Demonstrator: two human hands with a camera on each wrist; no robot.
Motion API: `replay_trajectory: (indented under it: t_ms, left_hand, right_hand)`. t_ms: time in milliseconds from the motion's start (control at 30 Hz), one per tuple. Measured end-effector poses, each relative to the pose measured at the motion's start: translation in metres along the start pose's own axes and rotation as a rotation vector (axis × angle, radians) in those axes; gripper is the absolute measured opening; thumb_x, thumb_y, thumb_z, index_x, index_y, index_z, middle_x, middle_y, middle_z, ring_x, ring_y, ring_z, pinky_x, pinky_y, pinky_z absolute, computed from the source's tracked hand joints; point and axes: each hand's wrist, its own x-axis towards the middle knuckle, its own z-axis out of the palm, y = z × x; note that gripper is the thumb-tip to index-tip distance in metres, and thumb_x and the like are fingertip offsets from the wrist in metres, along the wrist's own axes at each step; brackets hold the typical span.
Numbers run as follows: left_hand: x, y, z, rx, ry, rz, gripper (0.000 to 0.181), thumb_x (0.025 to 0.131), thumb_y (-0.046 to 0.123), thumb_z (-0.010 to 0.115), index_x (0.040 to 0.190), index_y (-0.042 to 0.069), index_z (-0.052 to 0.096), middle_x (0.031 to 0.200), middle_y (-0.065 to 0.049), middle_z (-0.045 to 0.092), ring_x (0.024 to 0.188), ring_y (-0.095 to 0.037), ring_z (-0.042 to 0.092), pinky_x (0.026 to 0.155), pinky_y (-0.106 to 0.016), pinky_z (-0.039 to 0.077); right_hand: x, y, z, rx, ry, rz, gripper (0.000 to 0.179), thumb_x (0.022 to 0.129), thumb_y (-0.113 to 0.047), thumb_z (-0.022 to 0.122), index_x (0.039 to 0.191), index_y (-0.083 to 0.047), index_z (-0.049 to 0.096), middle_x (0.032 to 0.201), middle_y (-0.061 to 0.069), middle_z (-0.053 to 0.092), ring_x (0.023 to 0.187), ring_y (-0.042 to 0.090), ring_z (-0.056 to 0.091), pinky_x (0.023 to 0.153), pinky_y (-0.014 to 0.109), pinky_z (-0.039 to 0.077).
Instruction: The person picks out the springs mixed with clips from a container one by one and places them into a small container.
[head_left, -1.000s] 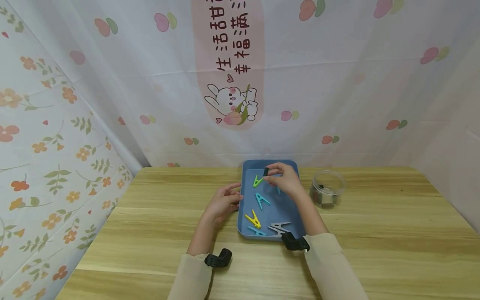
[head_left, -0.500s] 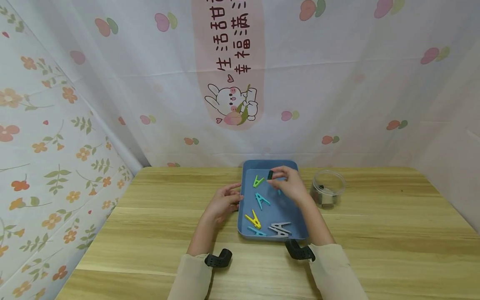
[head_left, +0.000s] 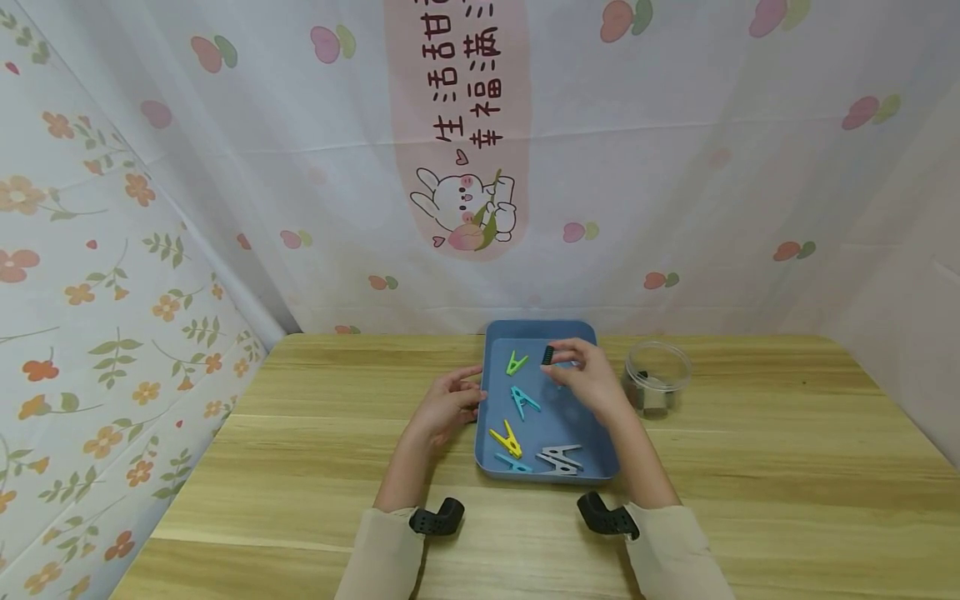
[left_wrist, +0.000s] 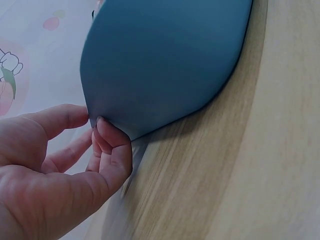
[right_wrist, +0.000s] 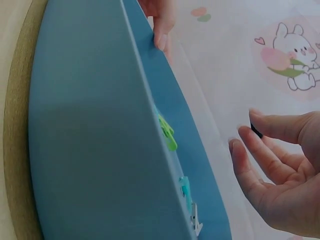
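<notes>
My right hand [head_left: 588,379] is above the far right part of a blue tray [head_left: 551,425]. Thumb and fingertips pinch a small black ridged piece [head_left: 548,356], mostly hidden behind the thumb in the right wrist view. My left hand [head_left: 448,404] holds the tray's left edge, its fingers bent against the wall in the left wrist view. In the tray lie a green clothespin [head_left: 516,362], a teal clothespin [head_left: 524,402], a yellow clothespin [head_left: 507,439], a light blue clothespin [head_left: 513,462] and grey clothespins [head_left: 559,458]. Something blue is partly hidden under my right hand.
Right of the tray stands a clear round jar [head_left: 656,379] with black and pale pieces inside. The wooden table [head_left: 315,467] reaches back to a printed curtain [head_left: 675,167]. Each wrist wears a black strap mount [head_left: 607,517].
My right hand has moved a little to the right and towards me, still pinching the black piece. The left hand and the tray have stayed in place.
</notes>
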Motion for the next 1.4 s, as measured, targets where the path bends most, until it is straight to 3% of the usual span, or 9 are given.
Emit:
replay_trajectory:
  t_ms: [867,1400]
  left_hand:
    - [0.001,-0.001,0.002,-0.014,0.015,-0.021,0.054,0.094,-0.004,0.06,0.146,0.001,0.049,0.099,-0.009,0.056,0.083,-0.017,0.057,0.071,-0.026,0.053]
    - [0.001,0.0,0.001,0.016,0.005,-0.016,0.054,0.095,-0.003,0.059,0.147,0.003,0.047,0.099,-0.009,0.057,0.08,-0.016,0.056,0.07,-0.025,0.052]
  right_hand:
    - [-0.015,-0.004,-0.015,-0.012,0.003,0.063,0.05,0.097,-0.011,0.066,0.142,0.003,0.049,0.127,0.024,0.057,0.11,0.042,0.06,0.096,0.051,0.051]
    - [-0.019,-0.007,-0.022,-0.053,0.045,0.056,0.049,0.095,-0.012,0.068,0.138,0.003,0.052,0.122,0.024,0.061,0.093,0.036,0.062,0.087,0.047,0.052]
